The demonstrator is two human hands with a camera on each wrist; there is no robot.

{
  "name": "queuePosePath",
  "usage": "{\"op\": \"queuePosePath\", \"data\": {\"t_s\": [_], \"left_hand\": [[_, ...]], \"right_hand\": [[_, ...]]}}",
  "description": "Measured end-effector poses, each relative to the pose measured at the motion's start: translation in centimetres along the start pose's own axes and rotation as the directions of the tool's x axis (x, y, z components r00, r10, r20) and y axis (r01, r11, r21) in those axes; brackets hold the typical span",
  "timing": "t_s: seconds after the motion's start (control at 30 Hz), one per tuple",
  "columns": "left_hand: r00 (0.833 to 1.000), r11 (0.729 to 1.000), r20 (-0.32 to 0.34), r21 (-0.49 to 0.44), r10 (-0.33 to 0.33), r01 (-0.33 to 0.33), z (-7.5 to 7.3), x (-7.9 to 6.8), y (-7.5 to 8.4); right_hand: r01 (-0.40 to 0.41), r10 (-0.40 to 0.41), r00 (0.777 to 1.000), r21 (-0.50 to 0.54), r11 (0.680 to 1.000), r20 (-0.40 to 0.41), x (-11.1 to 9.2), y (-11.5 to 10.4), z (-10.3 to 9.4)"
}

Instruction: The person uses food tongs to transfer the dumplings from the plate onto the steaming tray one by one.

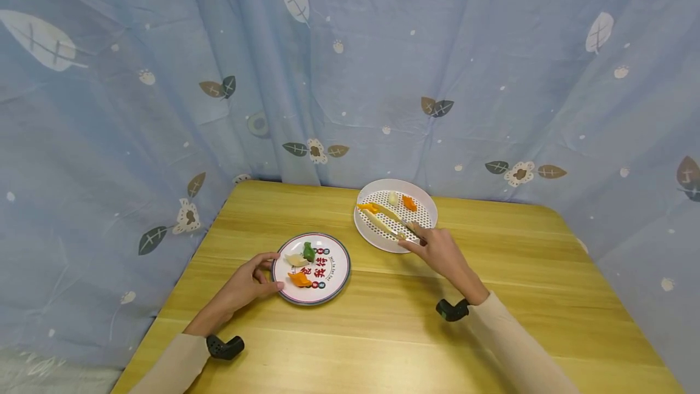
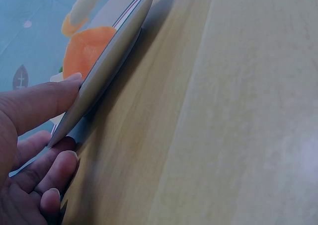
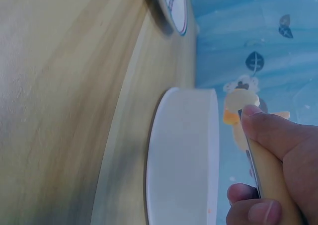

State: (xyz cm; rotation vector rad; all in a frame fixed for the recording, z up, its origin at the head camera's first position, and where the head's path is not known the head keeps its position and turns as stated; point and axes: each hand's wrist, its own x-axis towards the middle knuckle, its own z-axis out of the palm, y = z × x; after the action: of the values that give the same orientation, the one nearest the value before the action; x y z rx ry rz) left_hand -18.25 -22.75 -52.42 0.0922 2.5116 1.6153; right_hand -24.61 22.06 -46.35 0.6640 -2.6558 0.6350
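Note:
My left hand [image 1: 248, 284] holds the near-left rim of a white plate [image 1: 336, 278] with red lettering; in the left wrist view the thumb [image 2: 47, 103] is over the rim and the fingers lie below it. Three dumpling-like pieces sit on the plate: orange [image 1: 299, 279], cream [image 1: 296, 259] and green [image 1: 308, 252]. My right hand [image 1: 442, 253] grips a pair of tongs [image 1: 389, 214] over a round white perforated tray [image 1: 377, 241]. At the tongs' tips is a yellow-orange piece [image 1: 367, 207]; whether it touches the tray is unclear.
A white piece [image 1: 393, 198] and an orange piece [image 1: 409, 203] lie in the tray's far part. The tray stands at the back of the wooden table [image 1: 394, 333], right of and behind the plate. A blue patterned curtain [image 1: 361, 78] hangs behind the table.

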Motion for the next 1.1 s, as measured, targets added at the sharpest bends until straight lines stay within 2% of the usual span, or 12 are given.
{"op": "queuePosePath", "data": {"t_s": [0.33,0.77,1.1], "left_hand": [[1.0,1.0,-0.001,-0.006,-0.002,0.002,0.0,-0.1,-0.1],[1.0,1.0,-0.015,0.004,-0.012,0.012,0.1,0.0,0.0],[1.0,1.0,-0.013,0.005,-0.005,0.005,0.1,0.1,-0.1]], "right_hand": [[-0.07,0.071,0.997,-0.017,0.997,0.039,1.3,1.4,0.3],[-0.081,0.087,0.994,-0.086,0.993,0.073,3.6,2.6,0.8],[-0.142,0.158,0.981,-0.132,0.981,0.117,4.4,3.1,1.0]]}}
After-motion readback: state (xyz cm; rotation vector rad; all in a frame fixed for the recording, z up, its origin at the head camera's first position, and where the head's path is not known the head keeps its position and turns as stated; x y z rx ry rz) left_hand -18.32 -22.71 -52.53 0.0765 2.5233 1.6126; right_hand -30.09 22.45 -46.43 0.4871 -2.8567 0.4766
